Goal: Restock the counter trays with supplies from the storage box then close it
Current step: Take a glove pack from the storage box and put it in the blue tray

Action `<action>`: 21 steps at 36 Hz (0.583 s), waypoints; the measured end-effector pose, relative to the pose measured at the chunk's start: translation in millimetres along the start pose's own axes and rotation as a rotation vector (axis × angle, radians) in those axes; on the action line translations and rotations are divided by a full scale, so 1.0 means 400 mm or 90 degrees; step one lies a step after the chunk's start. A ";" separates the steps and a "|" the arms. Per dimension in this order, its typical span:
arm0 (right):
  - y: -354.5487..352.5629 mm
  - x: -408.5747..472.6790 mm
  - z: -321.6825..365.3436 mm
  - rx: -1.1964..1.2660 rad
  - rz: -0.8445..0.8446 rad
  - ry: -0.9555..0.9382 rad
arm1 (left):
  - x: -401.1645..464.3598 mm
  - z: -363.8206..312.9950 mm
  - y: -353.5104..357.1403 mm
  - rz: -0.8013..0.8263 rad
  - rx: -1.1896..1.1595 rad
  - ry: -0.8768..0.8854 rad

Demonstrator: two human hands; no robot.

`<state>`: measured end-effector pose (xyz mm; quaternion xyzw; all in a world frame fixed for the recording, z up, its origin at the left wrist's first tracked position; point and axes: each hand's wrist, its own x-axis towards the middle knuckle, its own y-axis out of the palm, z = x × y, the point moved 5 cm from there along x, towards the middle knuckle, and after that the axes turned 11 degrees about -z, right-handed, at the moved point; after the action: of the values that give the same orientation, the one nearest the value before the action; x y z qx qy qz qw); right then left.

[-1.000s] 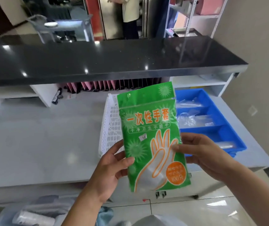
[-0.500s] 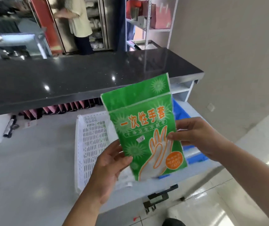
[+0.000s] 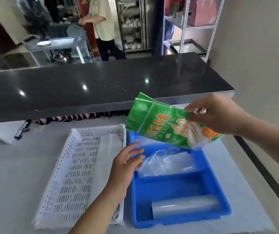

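Observation:
A green pack of disposable gloves [image 3: 160,125] hangs tilted over the far end of the blue divided tray [image 3: 177,184], pinched at its lower end by my right hand [image 3: 214,114]. My left hand [image 3: 126,162] hovers with fingers spread over the tray's left rim, holding nothing. Clear plastic bags [image 3: 167,162] fill the tray's middle compartment. A roll of clear plastic [image 3: 184,206] lies in the near compartment. The storage box is not in view.
A white perforated tray [image 3: 77,166] sits left of the blue one, touching it. A raised black counter [image 3: 101,85] runs across behind, with pink folders [image 3: 77,117] under its overhang. A person [image 3: 101,27] stands beyond the counter. The table's right edge lies close to the blue tray.
My left hand let go of the green pack and dropped to the blue tray's rim. My right hand turned the pack sideways and carried it over the tray. The view tipped down onto both trays.

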<state>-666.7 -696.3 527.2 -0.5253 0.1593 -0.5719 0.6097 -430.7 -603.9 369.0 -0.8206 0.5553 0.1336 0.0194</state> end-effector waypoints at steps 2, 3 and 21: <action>0.009 0.032 -0.036 -0.052 0.008 -0.044 | -0.003 0.021 0.017 -0.034 0.059 0.025; 0.016 0.048 -0.054 -0.070 0.013 -0.058 | -0.007 0.029 0.027 -0.048 0.094 0.041; 0.104 0.147 -0.130 -0.193 0.010 -0.121 | 0.299 0.116 0.300 0.180 0.991 0.135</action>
<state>-668.5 -779.6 496.4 -0.6615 0.1895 -0.4841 0.5405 -508.1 -749.7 309.4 -0.5019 0.5868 -0.3698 0.5168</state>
